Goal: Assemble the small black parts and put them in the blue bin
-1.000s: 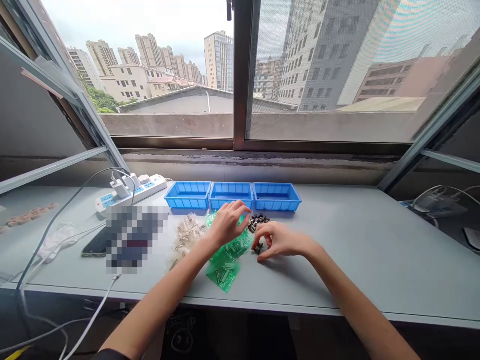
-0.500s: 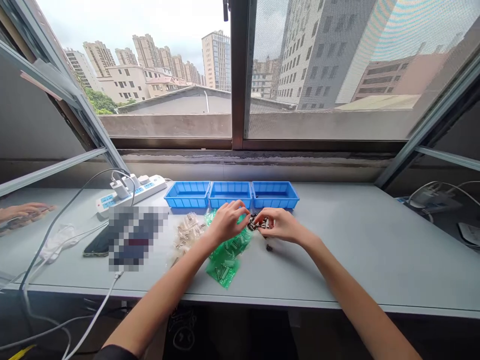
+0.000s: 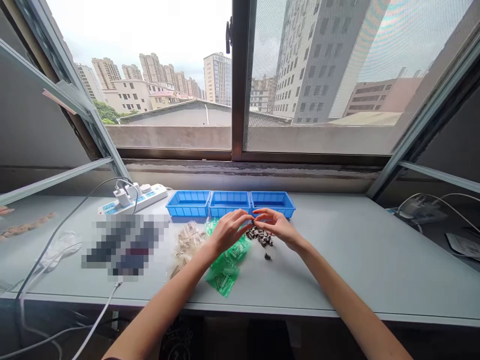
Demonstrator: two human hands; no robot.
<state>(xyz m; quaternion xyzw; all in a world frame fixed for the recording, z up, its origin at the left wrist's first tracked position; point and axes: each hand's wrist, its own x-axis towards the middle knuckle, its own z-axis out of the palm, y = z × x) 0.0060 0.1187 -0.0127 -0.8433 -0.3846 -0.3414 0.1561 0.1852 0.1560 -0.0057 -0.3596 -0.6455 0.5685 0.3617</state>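
My left hand point(image 3: 229, 231) and my right hand point(image 3: 277, 229) meet at the fingertips above the table, in front of the blue bins. A small dark metal part point(image 3: 252, 222) shows partly between the pinched fingers of both hands; its exact shape is hidden. Below my right hand lies a loose pile of small dark and silvery metal parts point(image 3: 264, 238). One separate dark piece point(image 3: 267, 256) rests nearer the front. Green plastic bags point(image 3: 224, 280) holding slim metal pieces lie under and in front of my left hand. Clear bags point(image 3: 186, 239) of small pieces lie left of it.
Behind my hands stand a left blue bin point(image 3: 187, 211), a middle blue bin point(image 3: 222, 206) and a right blue bin point(image 3: 287, 209), side by side. A power strip point(image 3: 155, 194) with plugs and cables sits at left, near blurred dark items point(image 3: 127, 245). Window behind.
My right hand has lifted off the metal pile and come up to my left hand, so the fingertips now meet. More of the pile is uncovered. The camera view has tilted slightly upward.
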